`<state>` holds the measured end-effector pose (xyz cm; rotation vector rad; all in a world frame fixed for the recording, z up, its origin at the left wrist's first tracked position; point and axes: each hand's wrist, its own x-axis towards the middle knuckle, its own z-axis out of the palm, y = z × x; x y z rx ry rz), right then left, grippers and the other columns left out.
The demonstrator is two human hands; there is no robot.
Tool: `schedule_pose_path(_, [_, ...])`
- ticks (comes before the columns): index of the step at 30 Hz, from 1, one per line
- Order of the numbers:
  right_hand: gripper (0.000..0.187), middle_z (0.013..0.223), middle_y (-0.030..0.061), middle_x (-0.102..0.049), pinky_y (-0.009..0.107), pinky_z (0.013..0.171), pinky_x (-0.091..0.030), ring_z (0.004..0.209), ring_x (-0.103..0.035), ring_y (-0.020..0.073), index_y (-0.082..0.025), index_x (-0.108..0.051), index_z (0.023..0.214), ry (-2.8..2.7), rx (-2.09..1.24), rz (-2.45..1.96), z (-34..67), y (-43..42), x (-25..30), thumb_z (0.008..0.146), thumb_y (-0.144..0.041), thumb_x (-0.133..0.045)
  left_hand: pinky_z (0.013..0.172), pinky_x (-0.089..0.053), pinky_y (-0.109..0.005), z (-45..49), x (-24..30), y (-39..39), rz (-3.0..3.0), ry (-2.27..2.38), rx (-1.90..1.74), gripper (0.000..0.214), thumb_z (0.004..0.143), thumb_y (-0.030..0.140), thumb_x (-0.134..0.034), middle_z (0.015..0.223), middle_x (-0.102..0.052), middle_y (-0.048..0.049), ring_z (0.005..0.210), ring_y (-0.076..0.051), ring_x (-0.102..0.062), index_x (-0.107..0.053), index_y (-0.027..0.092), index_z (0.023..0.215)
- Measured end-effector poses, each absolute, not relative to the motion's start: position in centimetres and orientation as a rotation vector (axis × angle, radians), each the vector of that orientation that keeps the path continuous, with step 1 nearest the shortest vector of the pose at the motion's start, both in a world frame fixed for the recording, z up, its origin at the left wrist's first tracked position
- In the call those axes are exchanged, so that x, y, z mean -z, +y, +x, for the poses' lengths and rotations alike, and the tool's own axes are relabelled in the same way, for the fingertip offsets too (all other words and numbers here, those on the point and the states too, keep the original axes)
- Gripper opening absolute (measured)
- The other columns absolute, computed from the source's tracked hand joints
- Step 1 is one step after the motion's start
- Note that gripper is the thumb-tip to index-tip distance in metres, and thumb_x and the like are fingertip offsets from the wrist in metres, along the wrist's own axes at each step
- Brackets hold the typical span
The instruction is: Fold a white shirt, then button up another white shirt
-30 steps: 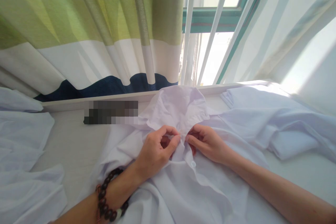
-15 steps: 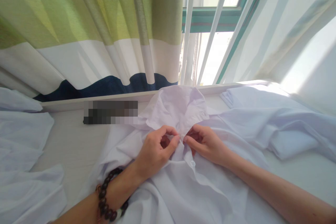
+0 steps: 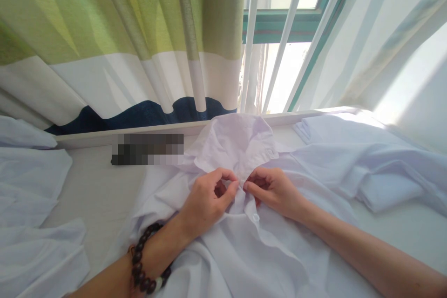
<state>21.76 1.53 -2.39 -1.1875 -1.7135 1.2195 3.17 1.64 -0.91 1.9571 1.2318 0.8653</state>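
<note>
A white collared shirt lies spread out in front of me, its collar pointing away toward the window. My left hand pinches the shirt's front placket just below the collar between thumb and forefinger. Close beside it, my right hand pinches the facing edge of the same front, so the fingertips almost meet. Whatever lies right between the fingertips is too small to make out. Lower on the front edge, a small white button shows. Dark beads circle my left wrist.
More white garments lie at the left, and a folded white garment at the right. A blurred-out dark object rests behind the shirt. A raised ledge runs along the back, below a green, white and navy curtain and a barred window.
Almost nothing differs. Both hands stay pinched at the same spot on the shirt, with only a tiny shift of the fingers.
</note>
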Motion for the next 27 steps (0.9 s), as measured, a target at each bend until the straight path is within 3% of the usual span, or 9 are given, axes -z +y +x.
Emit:
schedule_pose_path(10, [0.016,0.056,-0.0022,-0.06,0.02,0.047,-0.042,0.049,-0.055,0.01,-0.019,-0.054,0.069,-1.812,-1.211,-1.192,22.0,1.6,2.5,0.084,-0.023,-0.055,0.048,-0.043,-0.017,2.7,1.3,1.8,1.84,1.128,-0.818,0.016,0.087,0.033,-0.057,0.052,-0.058,0.0048,0.046,-0.01,-0.055,-0.062,0.018,0.084])
schedule_pose_path(17, [0.019,0.054,-0.0043,-0.055,0.019,0.047,-0.041,0.048,-0.054,0.0095,-0.019,-0.053,0.077,-1.753,-1.384,-1.121,22.4,1.6,2.0,0.089,-0.033,-0.052,0.051,-0.046,-0.018,2.7,1.4,2.0,1.763,1.104,-0.817,0.018,0.084,0.032,-0.059,0.062,-0.065,0.0014,0.053,-0.012,-0.059,-0.063,0.017,0.093])
schedule_pose_path(27, [0.017,0.062,-0.0003,-0.062,0.019,0.047,-0.043,0.05,-0.056,0.0096,-0.017,-0.06,0.072,-1.785,-1.436,-1.14,22.2,1.6,1.5,0.083,-0.028,-0.056,0.045,-0.039,-0.016,2.8,1.4,2.0,1.793,1.136,-0.797,0.011,0.081,0.028,-0.058,0.056,-0.06,0.0044,0.047,-0.009,-0.052,-0.062,0.018,0.083])
